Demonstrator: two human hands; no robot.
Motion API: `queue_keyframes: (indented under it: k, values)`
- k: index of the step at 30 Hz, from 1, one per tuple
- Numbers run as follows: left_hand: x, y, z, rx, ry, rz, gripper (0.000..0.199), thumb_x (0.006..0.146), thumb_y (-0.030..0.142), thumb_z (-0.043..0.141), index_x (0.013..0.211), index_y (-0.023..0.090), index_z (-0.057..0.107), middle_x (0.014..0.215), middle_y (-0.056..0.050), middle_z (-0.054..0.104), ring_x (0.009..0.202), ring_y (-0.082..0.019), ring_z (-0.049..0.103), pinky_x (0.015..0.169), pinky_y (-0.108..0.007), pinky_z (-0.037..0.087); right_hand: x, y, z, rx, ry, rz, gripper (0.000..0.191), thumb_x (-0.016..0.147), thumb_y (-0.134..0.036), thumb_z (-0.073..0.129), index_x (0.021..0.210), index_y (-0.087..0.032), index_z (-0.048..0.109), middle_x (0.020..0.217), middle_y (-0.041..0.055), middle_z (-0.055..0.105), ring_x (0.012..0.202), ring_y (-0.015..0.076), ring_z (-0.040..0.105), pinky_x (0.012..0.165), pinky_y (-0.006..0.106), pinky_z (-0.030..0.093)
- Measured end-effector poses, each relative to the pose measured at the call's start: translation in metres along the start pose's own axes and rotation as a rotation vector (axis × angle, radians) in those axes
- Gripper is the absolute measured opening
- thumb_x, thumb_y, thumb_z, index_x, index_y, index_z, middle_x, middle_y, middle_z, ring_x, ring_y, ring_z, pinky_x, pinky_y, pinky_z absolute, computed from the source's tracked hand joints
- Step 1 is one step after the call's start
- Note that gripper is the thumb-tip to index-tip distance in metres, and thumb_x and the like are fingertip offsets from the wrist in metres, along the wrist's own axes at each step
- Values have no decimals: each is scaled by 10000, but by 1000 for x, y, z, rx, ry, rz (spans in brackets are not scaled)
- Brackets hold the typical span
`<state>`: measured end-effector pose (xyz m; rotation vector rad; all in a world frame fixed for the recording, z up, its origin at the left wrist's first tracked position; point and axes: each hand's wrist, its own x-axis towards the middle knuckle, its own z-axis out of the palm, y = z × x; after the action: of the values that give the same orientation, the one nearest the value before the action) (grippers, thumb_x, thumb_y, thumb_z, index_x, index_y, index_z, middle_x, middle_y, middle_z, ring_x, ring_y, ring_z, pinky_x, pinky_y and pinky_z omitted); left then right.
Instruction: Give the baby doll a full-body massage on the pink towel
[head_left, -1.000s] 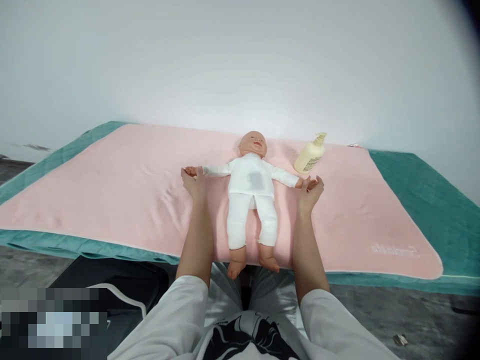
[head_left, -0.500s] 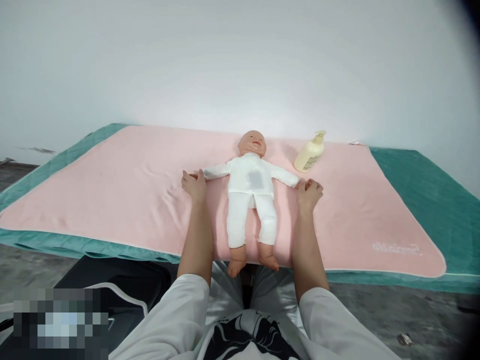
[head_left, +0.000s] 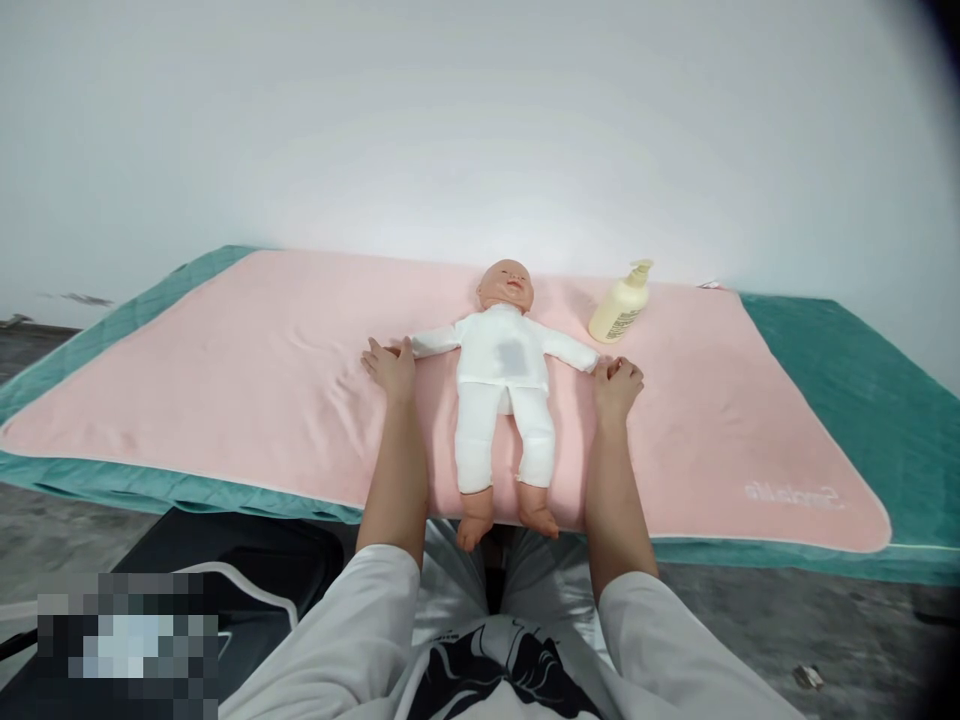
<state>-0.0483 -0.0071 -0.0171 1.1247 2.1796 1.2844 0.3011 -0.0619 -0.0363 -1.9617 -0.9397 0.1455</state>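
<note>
A baby doll (head_left: 502, 350) in white cloth lies on its back, arms stretched out sideways and feet over the mat's near edge. At the end of its arm on the left, my left hand (head_left: 390, 368) is closed around the doll's hand, which is mostly hidden. On the other side my right hand (head_left: 618, 386) has its fingers curled over the doll's other hand. Beyond my right hand, a pale yellow pump bottle (head_left: 621, 308) leans on the mat.
Under the doll is a pink mat (head_left: 225, 380) with some wrinkles to the left. It covers a green quilted pad (head_left: 862, 400) against a white wall (head_left: 480, 120). A black chair-like object (head_left: 247, 550) stands at the lower left on the grey floor.
Almost nothing differs. The fingers of my left hand have spread slightly, and both hands stay at the doll's hands.
</note>
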Motion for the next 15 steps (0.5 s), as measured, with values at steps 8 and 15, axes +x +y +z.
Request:
queue_keyframes:
  k: [8,15]
  values:
    - [-16,13,-3,60,78,57,781,891,429,525,1511,48,237,1575,-277,227,1500,-384,137,1193,-576,176,0,1,-2,52,49,7,641,885,-496,422,1333,-39,457,1390,273,434,1310,383,430,1120,552,315]
    - [-28,4,-7,268,135,44,926,887,571,494,1506,-51,196,1567,-320,209,1508,-403,71,1218,-547,80,-3,16,-5,-20,66,46,915,800,-711,475,1372,-1,391,1460,320,386,1438,442,228,1171,665,88]
